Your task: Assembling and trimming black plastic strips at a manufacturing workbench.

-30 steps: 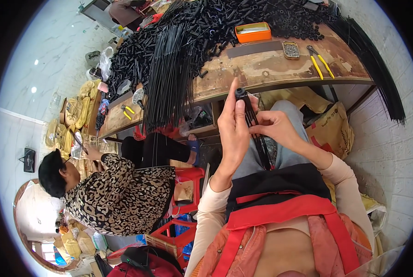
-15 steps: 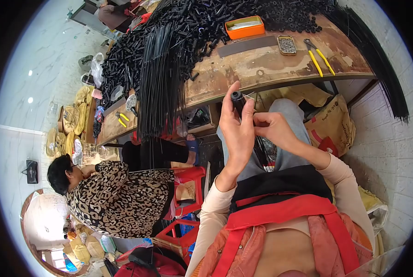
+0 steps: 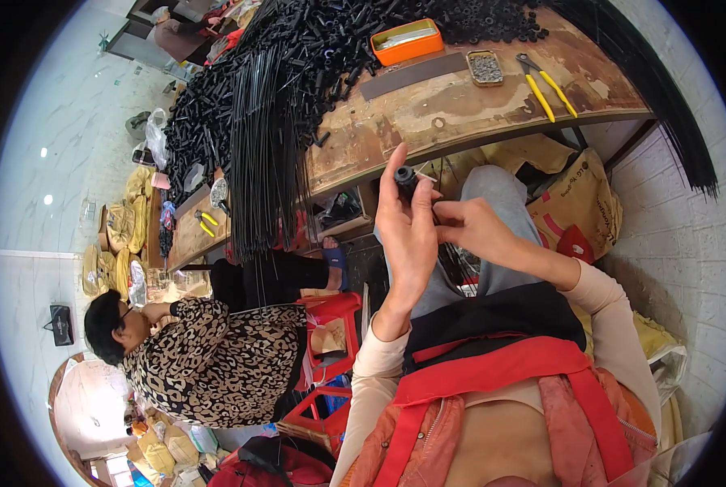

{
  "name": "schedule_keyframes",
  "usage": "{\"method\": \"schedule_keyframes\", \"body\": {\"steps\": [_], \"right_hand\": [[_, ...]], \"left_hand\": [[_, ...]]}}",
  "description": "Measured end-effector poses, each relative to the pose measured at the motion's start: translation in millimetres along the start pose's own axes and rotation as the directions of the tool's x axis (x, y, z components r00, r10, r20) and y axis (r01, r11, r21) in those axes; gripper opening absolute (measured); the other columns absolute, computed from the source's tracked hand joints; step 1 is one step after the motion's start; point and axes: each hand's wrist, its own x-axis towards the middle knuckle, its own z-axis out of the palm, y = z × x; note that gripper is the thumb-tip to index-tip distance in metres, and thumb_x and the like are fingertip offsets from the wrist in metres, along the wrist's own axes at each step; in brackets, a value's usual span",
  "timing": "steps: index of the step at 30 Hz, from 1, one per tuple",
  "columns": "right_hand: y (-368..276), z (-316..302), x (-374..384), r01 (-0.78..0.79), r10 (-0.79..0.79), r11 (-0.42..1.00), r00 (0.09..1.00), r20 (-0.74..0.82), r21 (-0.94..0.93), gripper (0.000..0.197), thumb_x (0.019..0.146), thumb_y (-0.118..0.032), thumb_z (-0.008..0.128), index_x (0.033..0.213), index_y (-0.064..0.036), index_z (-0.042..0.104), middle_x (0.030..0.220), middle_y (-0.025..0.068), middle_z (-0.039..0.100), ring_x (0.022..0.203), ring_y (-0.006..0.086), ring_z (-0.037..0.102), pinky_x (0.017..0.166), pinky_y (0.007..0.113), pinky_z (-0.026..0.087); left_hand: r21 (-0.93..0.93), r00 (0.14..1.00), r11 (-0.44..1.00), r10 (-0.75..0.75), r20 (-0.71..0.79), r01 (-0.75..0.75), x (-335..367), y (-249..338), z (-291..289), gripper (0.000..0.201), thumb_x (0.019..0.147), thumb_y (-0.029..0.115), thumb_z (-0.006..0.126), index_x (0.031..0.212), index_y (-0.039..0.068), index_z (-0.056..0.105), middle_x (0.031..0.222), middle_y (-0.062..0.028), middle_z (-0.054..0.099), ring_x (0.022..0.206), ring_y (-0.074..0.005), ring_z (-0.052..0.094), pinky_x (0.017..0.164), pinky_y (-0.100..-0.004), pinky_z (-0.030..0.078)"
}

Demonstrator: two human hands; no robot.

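Near field: a small black cylindrical plastic cap (image 3: 404, 176) is pinched at the fingertips of the raised left hand (image 3: 408, 235), above the lap and just short of the bench's near edge. The right hand (image 3: 475, 231) is closed beside it, its fingers curled on what appears to be a thin black rod (image 3: 452, 264); the rod end is largely hidden. The step in hand is judged to be the fitting of rod into cap, for which alignment of rod tip and cap bore is called for.

Middle field: a seated co-worker in a leopard-print top (image 3: 209, 365) is shown at the left.

Far field: on the worn wooden workbench (image 3: 460, 114) are shown a hanging bundle of black rods (image 3: 266, 146), an orange tray (image 3: 408, 40) and yellow-handled pliers (image 3: 548, 84) near the right edge. Nothing is seen between the hands.
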Motion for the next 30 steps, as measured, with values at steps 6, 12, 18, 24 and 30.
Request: {"method": "schedule_keyframes", "body": {"steps": [6,12,18,24,30], "right_hand": [[20,-85,-2,0.115,-0.333,0.690,0.927,-0.173,-0.715,0.018,0.086,-0.023,0.064,0.083,-0.0062,0.067,0.077,0.0113,0.059,0.079,0.0293,0.058,0.070,0.041,0.049],[51,-175,58,-0.481,-0.343,0.270,0.761,-0.550,-0.834,0.048,0.078,-0.029,0.072,0.108,0.0047,0.057,0.104,0.0180,0.052,0.100,0.0346,0.049,0.084,0.044,0.043],[121,-203,70,-0.345,-0.454,0.531,0.656,-0.603,-0.774,0.032,0.087,-0.025,0.063,0.101,0.0035,0.058,0.099,0.0203,0.056,0.095,0.0368,0.052,0.086,0.044,0.042],[9,-132,-10,-0.168,0.276,0.811,0.955,-0.113,0.560,0.029,0.100,-0.034,0.046,0.097,-0.0060,0.056,0.075,0.0027,0.058,0.062,0.0070,0.053,0.054,0.021,0.039],[-35,-71,-42,0.107,-0.092,0.907,0.994,0.056,-0.408,0.028,0.096,-0.022,0.055,0.114,-0.0004,0.055,0.097,0.0152,0.058,0.088,0.0264,0.059,0.077,0.034,0.047]], "left_hand": [[0.000,0.995,0.997,0.075,-0.067,-0.075,-1,14,-35,0.034,0.097,0.003,0.050,0.130,-0.002,0.047,0.092,-0.0032,0.055,0.072,-0.0073,0.051,0.068,-0.0203,0.044],[-0.021,0.923,0.997,-0.055,0.382,0.068,1,-2,-24,0.022,0.098,0.012,0.053,0.115,-0.001,0.058,0.110,-0.0091,0.064,0.091,-0.0122,0.056,0.080,-0.0249,0.045],[-0.138,0.803,0.946,-0.164,0.573,0.292,4,-12,-36,0.010,0.099,0.011,0.049,0.103,0.002,0.049,0.090,-0.0070,0.064,0.076,-0.0086,0.051,0.073,-0.0233,0.044],[-0.240,0.915,0.927,-0.192,0.356,0.288,-5,-38,-21,0.017,0.093,0.007,0.059,0.107,0.006,0.048,0.089,0.0012,0.045,0.071,-0.0035,0.040,0.062,-0.0190,0.035],[-0.372,0.960,0.896,-0.166,0.223,0.242,-23,-19,-31,0.025,0.089,0.001,0.062,0.111,0.006,0.050,0.094,0.0017,0.047,0.076,-0.0041,0.043,0.069,-0.0194,0.038]]}}
